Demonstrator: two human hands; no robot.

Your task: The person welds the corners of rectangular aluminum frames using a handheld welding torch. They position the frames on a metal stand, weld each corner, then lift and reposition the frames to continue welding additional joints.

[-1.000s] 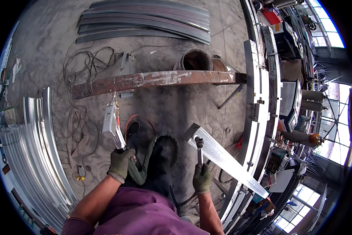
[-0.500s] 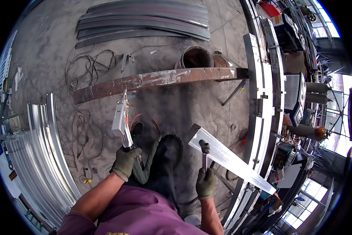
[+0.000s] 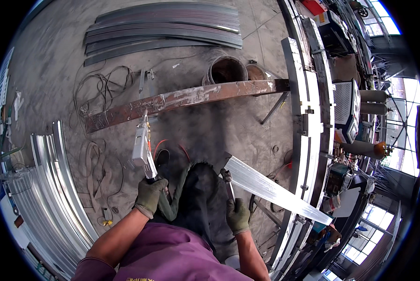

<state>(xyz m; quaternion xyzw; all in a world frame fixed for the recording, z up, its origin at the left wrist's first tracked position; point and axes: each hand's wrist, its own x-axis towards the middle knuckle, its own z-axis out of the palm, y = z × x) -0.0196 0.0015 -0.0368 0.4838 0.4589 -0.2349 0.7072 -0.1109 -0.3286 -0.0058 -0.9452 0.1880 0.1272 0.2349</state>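
My left hand (image 3: pixel 150 194), in a green-grey work glove, is closed around the dark handle of a handheld welding gun (image 3: pixel 140 145) with a boxy silver-white body. Its narrow nozzle points away from me, toward a rusty steel beam (image 3: pixel 186 95). In my right hand (image 3: pixel 238 215), gloved alike, is a hammer (image 3: pixel 226 176) by its handle, head up. The hammer head is beside the near left end of a long shiny metal profile (image 3: pixel 268 186); whether they touch I cannot tell. The profile's other end reaches over the long bench rail at the right.
A long bright metal rail (image 3: pixel 306 164) runs along the right. Shiny profiles (image 3: pixel 55 173) lie at the left, dark metal strips (image 3: pixel 163 28) at the far side. A round metal drum (image 3: pixel 225 71) stands behind the beam. Loose cables (image 3: pixel 104 89) and straps (image 3: pixel 94 171) lie on the floor.
My right hand has moved the hammer left, from over the profile to beside its end. The left hand keeps the welding gun in nearly the same place. The whole view has shifted slightly.
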